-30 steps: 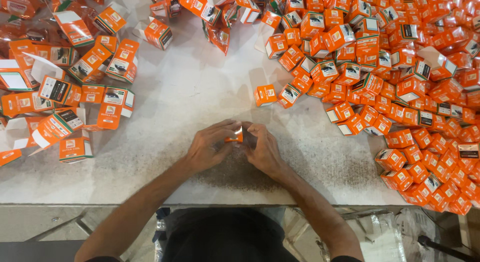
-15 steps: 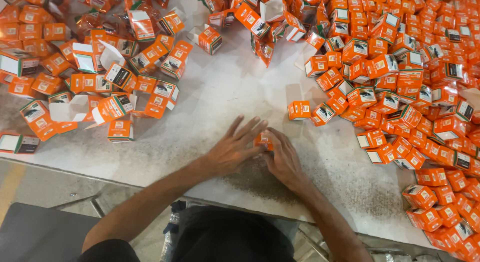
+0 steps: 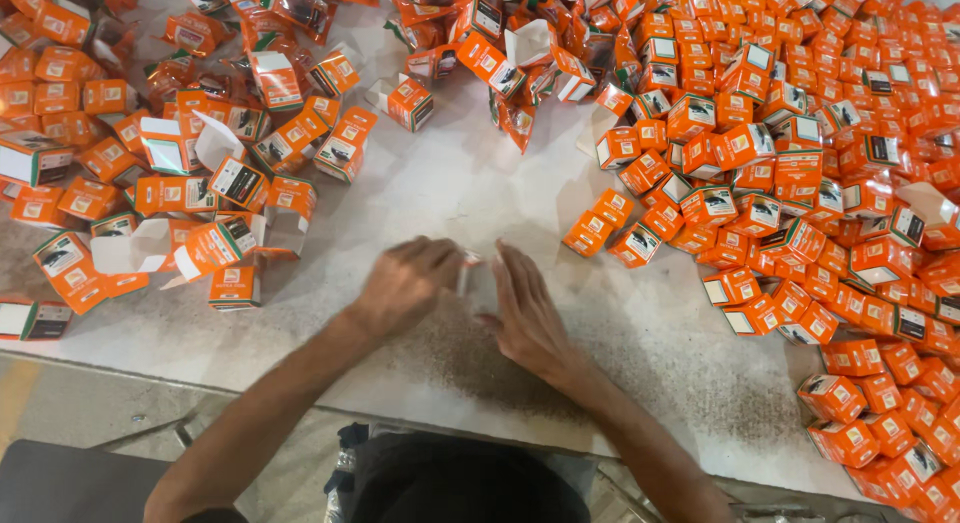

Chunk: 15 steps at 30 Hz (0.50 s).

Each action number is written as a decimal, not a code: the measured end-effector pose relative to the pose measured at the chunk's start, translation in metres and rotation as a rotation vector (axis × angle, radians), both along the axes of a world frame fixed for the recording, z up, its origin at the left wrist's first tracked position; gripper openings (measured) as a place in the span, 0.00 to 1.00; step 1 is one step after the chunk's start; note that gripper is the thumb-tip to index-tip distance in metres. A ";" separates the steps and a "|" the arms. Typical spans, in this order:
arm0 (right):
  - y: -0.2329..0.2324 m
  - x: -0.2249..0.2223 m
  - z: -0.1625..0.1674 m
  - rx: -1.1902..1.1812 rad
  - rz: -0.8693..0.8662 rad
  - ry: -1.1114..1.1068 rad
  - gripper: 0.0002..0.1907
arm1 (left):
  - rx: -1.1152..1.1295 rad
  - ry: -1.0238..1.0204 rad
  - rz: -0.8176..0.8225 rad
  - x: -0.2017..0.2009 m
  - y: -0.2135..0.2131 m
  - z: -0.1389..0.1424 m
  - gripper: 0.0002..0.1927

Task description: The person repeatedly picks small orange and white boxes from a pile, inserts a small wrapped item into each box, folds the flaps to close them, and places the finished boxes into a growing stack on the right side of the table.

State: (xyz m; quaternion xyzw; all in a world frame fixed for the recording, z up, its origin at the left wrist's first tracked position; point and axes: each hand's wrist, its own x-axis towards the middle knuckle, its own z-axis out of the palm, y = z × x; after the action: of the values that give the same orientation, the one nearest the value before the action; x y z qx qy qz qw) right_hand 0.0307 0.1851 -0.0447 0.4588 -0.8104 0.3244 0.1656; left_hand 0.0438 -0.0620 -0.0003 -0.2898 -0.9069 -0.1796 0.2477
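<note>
Hands meet at the centre of the frame, low over the pale speckled surface (image 3: 440, 183). The left hand (image 3: 410, 283) curls its fingers round a small pale carton (image 3: 470, 273), of which only a narrow edge shows between the two hands; its grip appears clamped on the carton's left side. The right hand (image 3: 525, 308) lies flat and extended, fingers together, pressing against the carton's right side; whether it pinches anything cannot be told, as the palm faces away from the camera.

The step in hand is judged to be the forming or closing of a single carton between both hands. The next move would call for a view of the flaps, here hidden, and for steady pressure so that the thin card does not buckle.

Just beyond the hands, to the right of centre, two closed orange boxes (image 3: 612, 238) lie apart from the rest. A dense heap of closed orange boxes (image 3: 850, 163) fills the right side of the frame from top to bottom. At the left and upper left lie open orange cartons (image 3: 200, 223) with white flaps raised, loosely scattered.
</note>
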 end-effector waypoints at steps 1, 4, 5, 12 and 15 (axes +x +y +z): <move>0.001 -0.002 -0.003 -0.014 -0.043 -0.073 0.39 | 0.132 -0.091 -0.121 -0.009 0.017 -0.002 0.24; 0.010 -0.006 -0.008 -0.076 -0.178 -0.272 0.34 | 0.381 -0.500 -0.148 -0.075 0.025 -0.002 0.22; 0.016 -0.006 -0.008 -0.099 -0.213 -0.317 0.33 | 0.506 -0.425 -0.200 -0.103 0.025 -0.003 0.20; 0.022 -0.009 0.004 -0.106 -0.190 -0.399 0.32 | -0.254 0.137 0.197 -0.218 0.067 -0.031 0.23; 0.025 -0.007 0.010 -0.121 -0.165 -0.432 0.32 | -0.331 -0.082 0.180 -0.199 0.079 -0.045 0.21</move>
State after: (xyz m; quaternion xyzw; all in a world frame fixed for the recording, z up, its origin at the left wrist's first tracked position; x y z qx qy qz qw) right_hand 0.0236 0.2101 -0.0347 0.3003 -0.8408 0.4486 0.0416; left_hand -0.1549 0.0167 -0.0450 -0.2368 -0.9556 -0.0167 0.1745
